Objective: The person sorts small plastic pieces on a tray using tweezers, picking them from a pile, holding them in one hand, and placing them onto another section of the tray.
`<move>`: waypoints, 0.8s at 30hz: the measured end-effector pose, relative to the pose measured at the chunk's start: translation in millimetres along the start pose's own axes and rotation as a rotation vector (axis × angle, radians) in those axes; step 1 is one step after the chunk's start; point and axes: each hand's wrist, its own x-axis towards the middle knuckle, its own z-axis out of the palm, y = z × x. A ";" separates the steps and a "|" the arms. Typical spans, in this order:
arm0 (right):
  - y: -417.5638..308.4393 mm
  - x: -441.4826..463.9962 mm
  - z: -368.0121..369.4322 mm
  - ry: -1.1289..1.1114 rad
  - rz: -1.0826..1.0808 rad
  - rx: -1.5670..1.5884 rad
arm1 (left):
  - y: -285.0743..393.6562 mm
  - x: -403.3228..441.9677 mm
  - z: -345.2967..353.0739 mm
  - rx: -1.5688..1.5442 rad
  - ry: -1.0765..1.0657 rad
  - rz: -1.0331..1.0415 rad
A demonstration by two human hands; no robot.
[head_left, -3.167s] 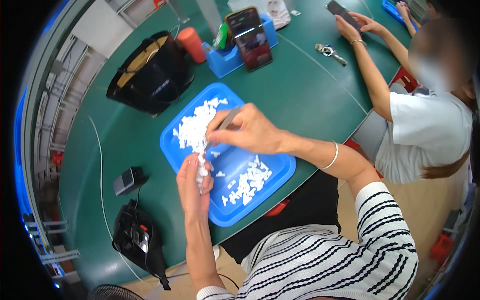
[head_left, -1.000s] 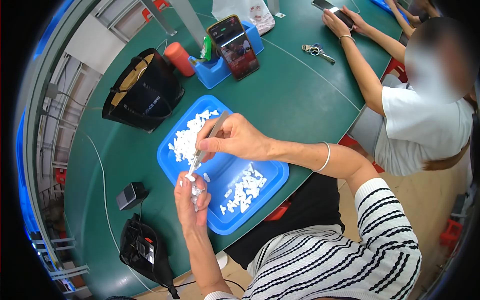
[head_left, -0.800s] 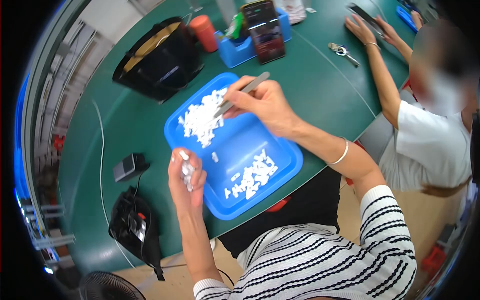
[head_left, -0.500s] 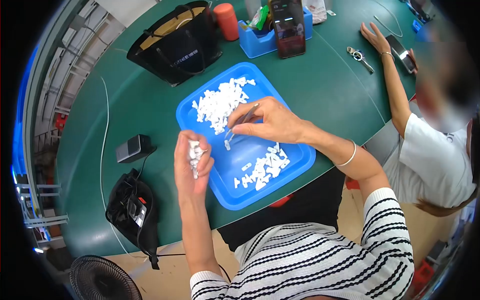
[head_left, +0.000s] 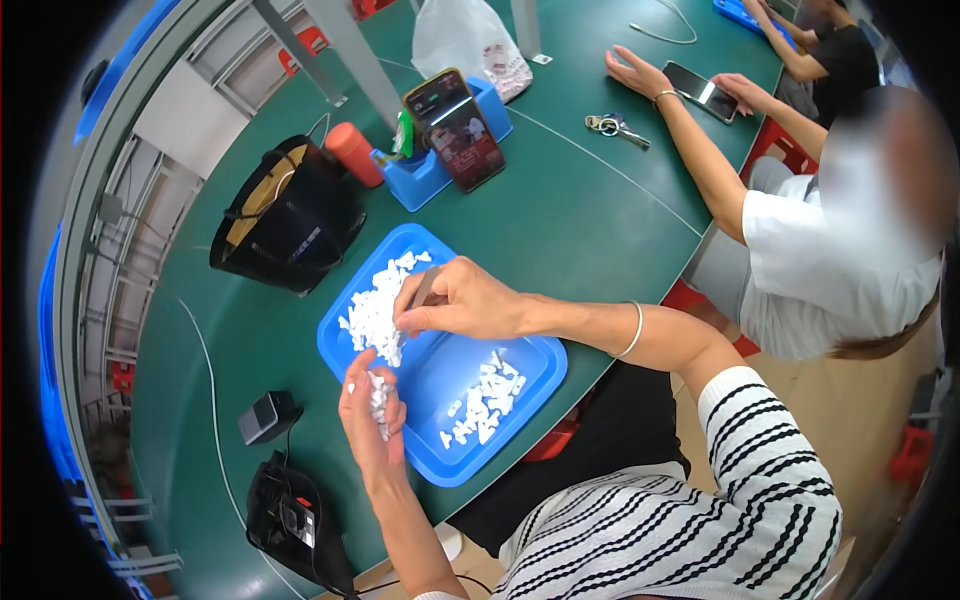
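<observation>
A blue tray [head_left: 425,385] lies before me with two groups of small white plastic pieces. The larger pile [head_left: 375,305] fills its far left end, and a looser group [head_left: 488,400] is spread at the near right. My right hand [head_left: 468,298] pinches metal tweezers [head_left: 428,286] over the edge of the larger pile; their tips are hidden behind the fingers. At the tray's left edge, my left hand [head_left: 365,425] is turned palm up, its fingers curled around several white pieces [head_left: 379,396].
A propped phone [head_left: 455,130] leans by a blue holder [head_left: 415,180], near a red cylinder [head_left: 353,153] and a black tote bag [head_left: 285,220]. Left are a dark box [head_left: 268,416] and a black pouch [head_left: 290,510]. Keys [head_left: 616,127] lie near a seated person [head_left: 800,250] holding a phone.
The view has swung, so the tray appears lower and further left. My right hand with the tweezers has moved from the tray's middle to the larger pile. The left hand still holds its pieces.
</observation>
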 end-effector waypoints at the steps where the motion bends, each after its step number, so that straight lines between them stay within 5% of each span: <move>1: -0.9 0.2 -1.8 0.017 -0.005 0.030 | 1.0 -0.6 4.8 0.064 0.004 -0.019; 12: -2.8 -4.8 3.4 -0.055 0.024 0.133 | -12.7 1.8 -6.8 -0.368 -0.088 -0.320; 24: 14.6 10.5 -16.6 0.196 0.030 0.387 | -17.6 1.5 -9.6 -0.306 -0.168 -0.224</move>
